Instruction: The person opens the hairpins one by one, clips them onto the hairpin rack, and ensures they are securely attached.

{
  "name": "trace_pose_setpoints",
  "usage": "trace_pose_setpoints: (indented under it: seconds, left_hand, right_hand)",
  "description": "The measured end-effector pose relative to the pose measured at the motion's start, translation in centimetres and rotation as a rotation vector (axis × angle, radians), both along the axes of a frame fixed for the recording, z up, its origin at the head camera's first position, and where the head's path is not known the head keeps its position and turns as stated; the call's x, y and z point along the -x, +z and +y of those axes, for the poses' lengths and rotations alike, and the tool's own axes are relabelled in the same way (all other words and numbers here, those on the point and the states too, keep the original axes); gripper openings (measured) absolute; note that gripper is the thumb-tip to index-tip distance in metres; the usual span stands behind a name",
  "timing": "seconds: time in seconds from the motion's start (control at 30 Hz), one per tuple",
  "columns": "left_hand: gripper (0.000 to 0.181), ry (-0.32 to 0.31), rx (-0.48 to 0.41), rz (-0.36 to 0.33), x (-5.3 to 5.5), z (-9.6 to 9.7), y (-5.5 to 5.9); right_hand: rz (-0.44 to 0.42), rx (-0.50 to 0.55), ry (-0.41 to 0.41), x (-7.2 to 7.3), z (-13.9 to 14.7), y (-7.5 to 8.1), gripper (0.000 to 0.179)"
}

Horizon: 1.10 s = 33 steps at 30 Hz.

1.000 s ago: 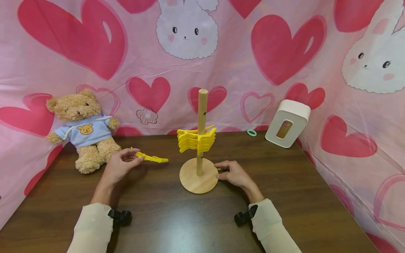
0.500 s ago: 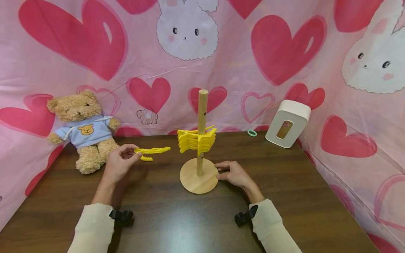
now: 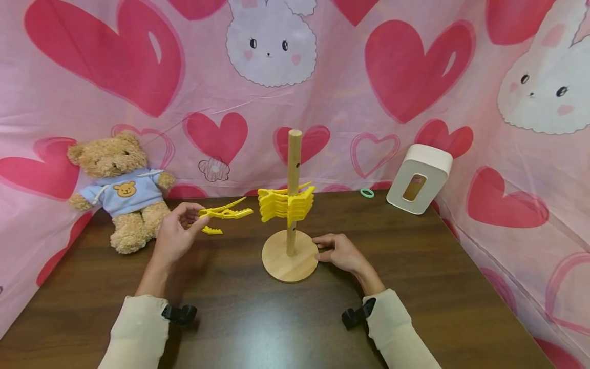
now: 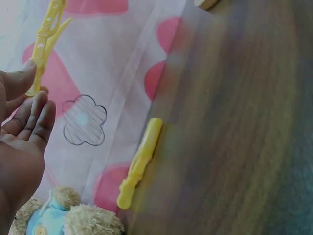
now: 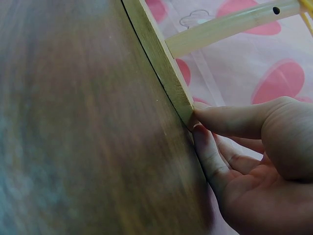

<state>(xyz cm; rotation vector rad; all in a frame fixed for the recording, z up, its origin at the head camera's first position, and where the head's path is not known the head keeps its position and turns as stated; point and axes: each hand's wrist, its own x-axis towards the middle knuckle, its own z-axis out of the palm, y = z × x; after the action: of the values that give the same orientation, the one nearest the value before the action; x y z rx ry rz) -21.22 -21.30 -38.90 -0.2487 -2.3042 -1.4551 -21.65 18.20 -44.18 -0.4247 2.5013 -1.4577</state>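
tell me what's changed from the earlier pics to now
The left hand has moved slightly up, raising its yellow clip, whose jaws now stand apart. A second clip now shows below it. Unchanged: the right hand holding the stand base, the stacked clips and the bear.

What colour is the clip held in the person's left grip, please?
Yellow; the clip shows best in the head view.

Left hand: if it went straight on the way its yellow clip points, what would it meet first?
Probably the stacked clips on the post: in the head view, the held clip in the left hand points at them, though depth is unclear.
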Motion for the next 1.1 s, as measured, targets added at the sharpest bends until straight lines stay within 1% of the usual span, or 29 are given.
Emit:
trace_pose_setpoints:
  seconds: [0.13,0.2,0.3,0.37,0.43,0.47,0.6,0.67,0.7,0.73,0.87,1.1]
  left_hand:
    - [0.021,0.034,0.042,0.007,0.0,0.2,0.4]
    - [0.019,0.050,0.041,0.014,-0.1,0.2,0.6]
    - [0.018,0.062,0.011,0.018,-0.1,0.3,1.0]
    - [0.017,0.053,-0.033,0.024,-0.2,0.5,1.3]
    - [0.016,0.062,-0.069,0.030,-0.3,0.7,1.5]
    - [0.015,0.062,-0.078,0.035,-0.6,0.9,2.0]
    - [0.014,0.079,-0.108,0.057,-0.7,1.3,2.5]
    - [0.014,0.069,-0.112,0.076,-0.7,1.4,2.7]
    - [0.014,0.067,-0.121,0.088,-0.4,1.3,2.5]
    - [0.014,0.064,-0.123,0.100,-0.4,1.4,2.7]
    - [0.015,0.030,-0.135,0.166,-0.7,1.8,3.3]
    - [0.011,-0.007,-0.138,0.233,-1.0,2.6,4.5]
  right_hand:
    - [-0.008,-0.002,-0.002,0.0,0.0,0.2,0.041]
    - [-0.012,-0.002,-0.002,0.0,0.0,0.2,0.041]
    - [-0.014,-0.002,-0.003,-0.1,0.0,0.3,0.041]
    - [-0.014,-0.003,-0.004,-0.1,0.0,0.3,0.041]
    - [-0.014,-0.001,-0.005,-0.1,0.0,0.3,0.041]
    - [-0.014,0.000,-0.004,-0.1,0.0,0.3,0.041]
    - [-0.012,-0.005,-0.002,-0.1,0.0,0.0,0.041]
    - [-0.012,-0.010,-0.003,0.0,-0.1,0.0,0.041]
    - [-0.012,-0.013,-0.005,0.0,-0.1,-0.1,0.040]
    - [-0.013,-0.014,-0.005,0.0,0.0,-0.1,0.040]
    - [-0.009,-0.010,0.000,0.0,-0.1,-0.1,0.040]
    - [-0.007,-0.010,-0.005,0.1,0.0,0.0,0.039]
